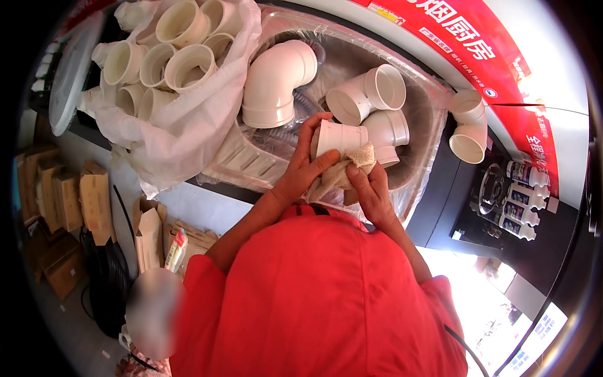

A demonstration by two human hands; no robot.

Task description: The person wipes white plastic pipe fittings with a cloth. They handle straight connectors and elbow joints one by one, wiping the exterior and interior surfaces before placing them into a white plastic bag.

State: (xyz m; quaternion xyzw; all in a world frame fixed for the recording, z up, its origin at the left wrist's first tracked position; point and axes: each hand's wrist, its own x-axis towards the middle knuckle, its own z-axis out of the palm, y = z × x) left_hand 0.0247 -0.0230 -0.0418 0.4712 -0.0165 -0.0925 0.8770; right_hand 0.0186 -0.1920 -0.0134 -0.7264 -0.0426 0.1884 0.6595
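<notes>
My left hand point(308, 162) grips a short white plastic pipe fitting point(343, 136), thumb across its near side. A tan cloth point(334, 174) is bunched against the fitting, and my right hand point(372, 188) pinches it near the fitting's lower right edge. Both hands are over the near rim of a stainless steel sink point(419, 96) wrapped in clear plastic film. Inside the sink, a large white pipe elbow point(278, 80) stands left of the hands. A white tee fitting point(377, 92) and a smaller white elbow point(388, 132), partly hidden, lie beyond and to the right.
A white woven sack point(188, 136) of several dusty pipe fittings point(188, 66) stands left of the sink. Another bent white fitting point(468, 125) rests on the dark counter point(435, 202) at right, near several bottles point(520, 209). Cardboard boxes point(96, 202) and a person point(153, 311) are at lower left.
</notes>
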